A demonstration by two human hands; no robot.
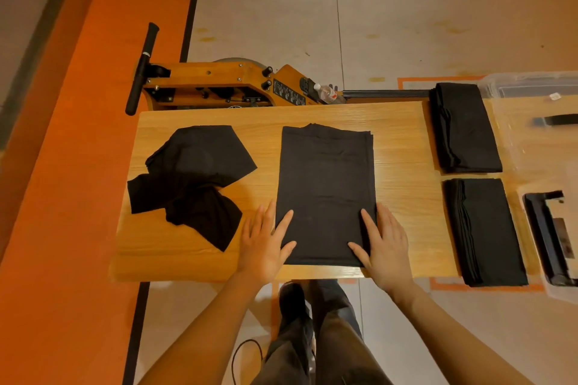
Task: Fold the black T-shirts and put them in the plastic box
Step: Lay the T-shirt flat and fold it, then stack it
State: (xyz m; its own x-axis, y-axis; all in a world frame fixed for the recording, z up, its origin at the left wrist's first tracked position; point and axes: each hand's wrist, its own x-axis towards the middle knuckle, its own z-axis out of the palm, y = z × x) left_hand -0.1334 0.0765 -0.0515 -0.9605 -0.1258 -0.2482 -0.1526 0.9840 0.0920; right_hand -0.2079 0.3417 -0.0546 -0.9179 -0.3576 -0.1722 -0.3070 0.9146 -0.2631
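T-shirts are maybe halfway sorted: one long half-folded shirt (325, 194) lies mid-tabletop, near the front edge, smooth, still needing its cross fold. A crumpled pile (187, 181) waits by the left edge. Two folded stacks (466, 128) sit in the plastic box (531, 87). Left hand (266, 244) and right hand (384, 244) press flat, fingers straight, on its near corners.

You stand at a wooden table (400, 141) with a pale oak grain, lit by warm, yellowish light. Beyond your hands, past the table's far edge, a wooden rowing machine (219, 84) lies on the floor, its black handle (142, 69) pointing away and a water bottle (327, 93) resting on it. Farther off, the floor (406, 15) is pale grey with thin seams. Left of your hands runs an orange strip (78, 166), edged by a black line (190, 15).
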